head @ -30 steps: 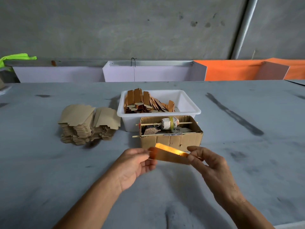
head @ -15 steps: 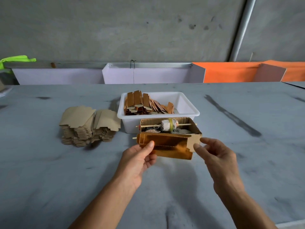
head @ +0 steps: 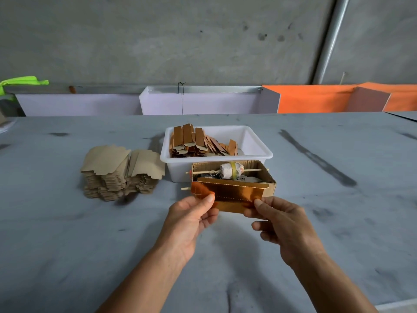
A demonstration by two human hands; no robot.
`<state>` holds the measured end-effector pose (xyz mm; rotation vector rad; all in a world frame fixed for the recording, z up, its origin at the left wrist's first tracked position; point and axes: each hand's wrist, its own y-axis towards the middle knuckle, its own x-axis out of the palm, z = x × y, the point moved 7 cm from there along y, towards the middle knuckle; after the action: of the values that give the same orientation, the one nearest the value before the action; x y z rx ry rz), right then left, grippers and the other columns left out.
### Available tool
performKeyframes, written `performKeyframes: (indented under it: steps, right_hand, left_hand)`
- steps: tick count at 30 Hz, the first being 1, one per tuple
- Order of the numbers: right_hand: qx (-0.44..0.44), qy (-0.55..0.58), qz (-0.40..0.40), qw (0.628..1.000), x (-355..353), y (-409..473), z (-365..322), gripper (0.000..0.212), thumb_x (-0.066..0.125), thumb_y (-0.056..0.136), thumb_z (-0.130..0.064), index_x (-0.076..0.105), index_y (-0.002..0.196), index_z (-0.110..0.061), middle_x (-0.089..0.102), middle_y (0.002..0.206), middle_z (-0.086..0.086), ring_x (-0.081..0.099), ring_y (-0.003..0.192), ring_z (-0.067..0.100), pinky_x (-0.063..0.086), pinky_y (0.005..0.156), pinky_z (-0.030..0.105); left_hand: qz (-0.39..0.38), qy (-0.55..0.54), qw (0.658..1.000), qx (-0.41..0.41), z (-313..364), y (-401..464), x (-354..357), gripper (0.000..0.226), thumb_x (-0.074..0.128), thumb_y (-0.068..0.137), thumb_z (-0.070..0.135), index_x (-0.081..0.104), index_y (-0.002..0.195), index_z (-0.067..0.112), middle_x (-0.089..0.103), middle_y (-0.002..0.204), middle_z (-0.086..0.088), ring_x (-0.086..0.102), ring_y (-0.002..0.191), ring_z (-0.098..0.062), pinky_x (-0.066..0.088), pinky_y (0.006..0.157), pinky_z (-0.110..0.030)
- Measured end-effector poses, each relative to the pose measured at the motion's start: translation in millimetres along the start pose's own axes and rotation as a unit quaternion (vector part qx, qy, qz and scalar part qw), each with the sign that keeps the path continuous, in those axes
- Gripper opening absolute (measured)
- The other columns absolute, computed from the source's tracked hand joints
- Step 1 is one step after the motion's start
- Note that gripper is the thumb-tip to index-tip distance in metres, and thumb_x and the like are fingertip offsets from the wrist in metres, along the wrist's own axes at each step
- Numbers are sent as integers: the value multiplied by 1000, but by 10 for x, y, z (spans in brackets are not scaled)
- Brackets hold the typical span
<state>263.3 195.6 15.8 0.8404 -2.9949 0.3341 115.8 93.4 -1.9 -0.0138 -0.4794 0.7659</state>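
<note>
A shiny copper-gold card sheet (head: 232, 195) with dotted fold lines is held flat, facing me, just above the table. My left hand (head: 191, 218) pinches its lower left corner with the thumb on the front. My right hand (head: 279, 224) pinches its lower right corner the same way. Behind the sheet stands a small open cardboard box (head: 268, 179) with a wooden skewer (head: 250, 170) through it carrying a white wrapped roll (head: 229, 171). The sheet hides the box's front wall.
A white plastic tub (head: 255, 141) behind the box holds several folded copper pieces (head: 194, 141). A stack of flat tan card blanks (head: 121, 168) lies to the left. The grey table (head: 67, 233) runs to white and orange panels (head: 311, 100) at the back.
The sheet went from edge-on and nearly level to unfolded and upright, facing me. Both hands shifted to pinch its lower corners, and it rose slightly in front of the cardboard box.
</note>
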Motion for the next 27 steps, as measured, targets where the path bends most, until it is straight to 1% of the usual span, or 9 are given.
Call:
performKeyframes:
  steps: [3, 6, 10, 13, 15, 18, 21, 24, 27]
  right_hand:
    - [5, -5, 1, 1000, -28, 13, 14, 14, 57, 91, -17, 65, 88, -5, 72, 71, 9, 58, 44, 10, 44, 46, 22]
    - [0, -21, 3, 1000, -47, 12, 20, 16, 57, 91, -18, 65, 87, -5, 72, 69, 7, 58, 45, 10, 45, 45, 21]
    - [-8, -32, -6, 999, -41, -2, 34, 16, 57, 91, -18, 65, 86, -5, 72, 69, 7, 59, 47, 10, 45, 46, 21]
    - [-27, -47, -5, 999, -32, 6, 33, 16, 57, 90, -18, 66, 86, -5, 72, 70, 5, 60, 49, 9, 45, 46, 19]
    - [-55, -59, -6, 997, -29, 7, 21, 14, 59, 90, -16, 65, 84, -6, 73, 72, 4, 62, 52, 9, 45, 49, 20]
    - [-113, -59, -20, 992, -23, -22, -13, 5, 62, 87, -8, 65, 83, -6, 73, 75, 4, 64, 59, 11, 46, 52, 19]
    - [-144, -31, -20, 989, -47, -45, 4, 5, 64, 84, -4, 67, 88, -6, 73, 76, 6, 66, 62, 14, 47, 52, 16]
    - [-141, 1, -18, 990, -80, -32, 53, 7, 65, 82, -7, 67, 87, -4, 73, 77, 9, 67, 64, 16, 49, 54, 18]
    - [-130, 22, -31, 991, -79, -21, 61, 17, 69, 72, -17, 68, 82, -3, 72, 77, 12, 67, 64, 17, 51, 55, 19]
  left_hand:
    - [39, 63, 997, 5, -12, -17, -75, 5, 68, 83, 9, 67, 79, 12, 62, 70, -1, 58, 63, -12, 54, 56, -21]
    - [81, 152, 985, 9, 2, -18, -167, 7, 73, 80, 17, 66, 82, 16, 57, 68, 2, 49, 57, -10, 49, 48, -22]
    - [34, 133, 989, -55, -42, -51, -114, 9, 73, 79, 19, 67, 78, 13, 62, 60, -1, 52, 45, -10, 46, 43, -21]
    - [11, 118, 989, -91, -82, -64, -111, 8, 70, 82, 16, 65, 79, 11, 66, 58, -6, 58, 44, -13, 47, 42, -20]
    - [-4, 93, 991, -92, -93, -64, -90, 5, 68, 82, 11, 64, 81, 10, 68, 60, -8, 60, 45, -13, 48, 42, -20]
    - [-24, 69, 996, -48, -76, -48, -65, 5, 68, 79, 4, 68, 82, 8, 72, 71, -10, 64, 53, -13, 53, 50, -20]
    - [-41, 61, 997, 16, -34, -36, -54, 14, 72, 64, 6, 72, 77, 9, 72, 76, -12, 66, 59, -14, 55, 57, -20]
    - [-49, 55, 996, 48, -25, -33, -57, 12, 72, 58, 10, 73, 70, 11, 71, 74, -12, 67, 61, -15, 55, 60, -20]
    - [-52, 55, 995, 58, -10, -20, -74, 11, 72, 58, 12, 73, 68, 9, 71, 72, -14, 67, 62, -17, 55, 60, -21]
